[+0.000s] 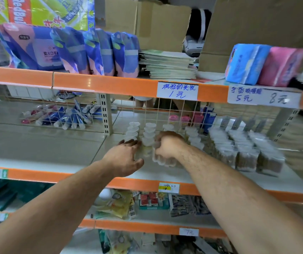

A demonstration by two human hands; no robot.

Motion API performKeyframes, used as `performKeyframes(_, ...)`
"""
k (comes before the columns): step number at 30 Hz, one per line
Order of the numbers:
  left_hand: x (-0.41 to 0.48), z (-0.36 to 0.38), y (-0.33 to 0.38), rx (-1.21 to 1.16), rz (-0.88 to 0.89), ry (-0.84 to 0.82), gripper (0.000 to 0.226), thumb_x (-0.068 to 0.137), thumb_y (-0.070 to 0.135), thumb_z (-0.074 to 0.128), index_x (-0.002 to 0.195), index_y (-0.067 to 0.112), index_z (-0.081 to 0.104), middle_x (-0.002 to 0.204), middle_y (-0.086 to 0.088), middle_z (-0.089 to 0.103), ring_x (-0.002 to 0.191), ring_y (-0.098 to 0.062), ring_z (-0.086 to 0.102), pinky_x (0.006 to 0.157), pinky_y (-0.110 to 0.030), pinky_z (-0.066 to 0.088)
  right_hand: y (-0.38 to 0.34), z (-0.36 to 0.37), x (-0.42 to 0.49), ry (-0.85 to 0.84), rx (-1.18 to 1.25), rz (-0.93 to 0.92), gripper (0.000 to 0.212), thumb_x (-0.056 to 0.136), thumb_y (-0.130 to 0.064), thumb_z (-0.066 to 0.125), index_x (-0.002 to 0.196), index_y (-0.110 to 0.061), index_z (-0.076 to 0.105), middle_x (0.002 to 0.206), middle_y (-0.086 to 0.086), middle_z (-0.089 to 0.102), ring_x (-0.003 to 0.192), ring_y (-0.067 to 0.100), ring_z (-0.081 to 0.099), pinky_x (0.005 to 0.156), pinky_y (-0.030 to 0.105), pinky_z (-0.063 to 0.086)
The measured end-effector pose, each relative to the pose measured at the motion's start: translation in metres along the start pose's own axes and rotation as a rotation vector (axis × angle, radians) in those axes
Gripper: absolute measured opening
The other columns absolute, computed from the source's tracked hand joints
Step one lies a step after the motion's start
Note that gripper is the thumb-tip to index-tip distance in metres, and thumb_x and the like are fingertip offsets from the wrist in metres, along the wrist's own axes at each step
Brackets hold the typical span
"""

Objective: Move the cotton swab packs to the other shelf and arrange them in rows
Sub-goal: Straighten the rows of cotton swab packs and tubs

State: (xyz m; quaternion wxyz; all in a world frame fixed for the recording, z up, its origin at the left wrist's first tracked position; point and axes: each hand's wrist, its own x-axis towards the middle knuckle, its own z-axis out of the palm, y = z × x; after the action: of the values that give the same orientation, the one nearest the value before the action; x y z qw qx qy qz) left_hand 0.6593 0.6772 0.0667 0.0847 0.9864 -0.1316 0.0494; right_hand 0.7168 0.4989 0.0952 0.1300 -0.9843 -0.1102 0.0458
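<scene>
Nearest, under both wrists: orange shelf lip (84, 177), one yellow-marked tag (169, 187) on it.

Left hand (126, 158): fingers straight and spread, holding nothing. The tips reach the front of the tub rows; blur hides whether they touch.

Right hand (167, 145): knuckles up, fingers curled down around one clear swab tub (163, 161), just right of the left thumb. Cannot tell if the tub rests on the white shelf board (36, 143) or is lifted off it.

Ahead of the left fingertips: first row of tubs (132, 132), four lids counted, running away from the hand.
Between the two hands and beyond: second row (149, 133), four or five lids.
Past the right knuckles: one lone tub (168, 127).
Right of the right hand: third row (192, 136), count lost to blur.
Farther right of that wrist: bagged swab packs (242, 153), three rows, number per row unreadable.

Beyond the rows: wire grid (147, 110). Two pink-capped items (173, 119) stand past the right hand.
Far left of the left hand: a heap of toothpaste tubes (60, 117).

Above both hands, on the upper shelf edge: one card reading 1元 (177, 90), one card reading 5元 8元 (262, 98).
On top of that shelf: one notebook stack (167, 65), one blue pack (246, 63), one pink pack (281, 66).
</scene>
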Motion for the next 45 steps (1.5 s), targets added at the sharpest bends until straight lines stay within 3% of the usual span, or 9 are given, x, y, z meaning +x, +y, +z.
performKeyframes(7,0.013,0.009,0.029,-0.124,-0.025,0.086,0.07,0.079,0.068,0.061,0.134,0.025,0.055,0.124,0.0,0.065,0.108,-0.02,0.061,0.088,-0.033,0.052,0.005,-0.02,-0.028,0.071,0.139,0.061,0.03,0.077,-0.053,0.067,0.081,-0.025,0.059,0.075,-0.007,0.059,0.07,0.012,0.058,0.052,0.025,0.04)
performKeyframes(12,0.021,0.007,0.047,-0.471,-0.084,0.104,0.05,0.072,0.051,0.083,0.103,0.017,0.063,0.095,0.006,0.069,0.088,-0.015,0.065,0.073,-0.032,0.053,0.002,-0.021,-0.035,0.112,0.209,0.134,0.038,0.075,-0.052,0.061,0.062,-0.016,0.064,0.052,-0.002,0.063,0.049,0.017,0.063,0.042,0.025,0.046)
performKeyframes(16,0.022,0.006,0.049,-0.63,-0.131,0.09,0.038,0.077,0.042,0.082,0.096,0.017,0.06,0.084,0.006,0.065,0.077,-0.008,0.06,0.061,-0.024,0.047,0.007,-0.018,-0.035,0.096,0.274,0.16,0.055,0.081,-0.064,0.056,0.065,-0.013,0.068,0.052,0.003,0.067,0.05,0.019,0.069,0.059,0.037,0.062)
performKeyframes(19,0.022,0.004,0.044,-0.897,-0.189,0.012,0.028,0.088,0.025,0.074,0.11,0.012,0.062,0.092,-0.003,0.069,0.082,-0.019,0.067,0.07,-0.031,0.057,0.016,-0.017,-0.03,0.02,0.384,0.151,0.059,0.083,-0.066,0.054,0.092,-0.01,0.069,0.073,0.007,0.072,0.061,0.021,0.071,0.063,0.039,0.062)
performKeyframes(22,0.022,0.002,0.033,-1.161,-0.262,-0.089,0.032,0.091,0.004,0.067,0.122,0.011,0.06,0.107,-0.017,0.068,0.095,-0.033,0.07,0.087,-0.05,0.058,0.02,-0.018,-0.028,-0.078,0.604,0.103,0.038,0.086,-0.036,0.066,0.104,-0.004,0.068,0.102,0.014,0.069,0.076,0.023,0.069,0.061,0.037,0.059)
performKeyframes(27,0.021,0.0,0.028,-1.241,-0.293,-0.148,0.029,0.091,-0.005,0.06,0.118,0.005,0.062,0.103,-0.019,0.072,0.091,-0.033,0.072,0.083,-0.047,0.059,0.019,-0.017,-0.026,-0.087,0.61,0.061,0.037,0.087,-0.035,0.071,0.105,-0.002,0.068,0.094,0.013,0.071,0.059,0.021,0.066,0.063,0.036,0.06)
performKeyframes(31,0.024,0.002,0.027,-1.141,-0.232,-0.129,0.034,0.086,0.014,0.076,0.116,0.006,0.063,0.107,-0.012,0.07,0.092,-0.024,0.071,0.074,-0.039,0.061,0.017,-0.015,-0.024,-0.098,0.585,0.024,0.035,0.087,-0.039,0.07,0.1,-0.006,0.071,0.081,0.007,0.073,0.062,0.02,0.068,0.067,0.036,0.062)
performKeyframes(36,0.027,0.01,0.024,-0.59,-0.174,0.004,0.049,0.079,0.034,0.08,0.122,0.019,0.063,0.11,0.005,0.066,0.099,-0.015,0.063,0.081,-0.024,0.048,0.023,-0.005,-0.022,-0.058,0.496,0.07,0.025,0.094,-0.031,0.058,0.096,-0.008,0.067,0.075,0.007,0.07,0.055,0.016,0.062,0.059,0.029,0.057)
performKeyframes(45,0.043,0.033,0.014,-0.191,-0.165,0.093,0.044,0.089,0.035,0.068,0.13,0.02,0.06,0.133,-0.003,0.056,0.116,-0.023,0.056,0.095,-0.028,0.045,0.064,0.01,-0.027,0.011,0.153,0.064,0.024,0.092,-0.031,0.056,0.074,-0.019,0.065,0.072,-0.002,0.063,0.068,0.013,0.058,0.054,0.026,0.04)
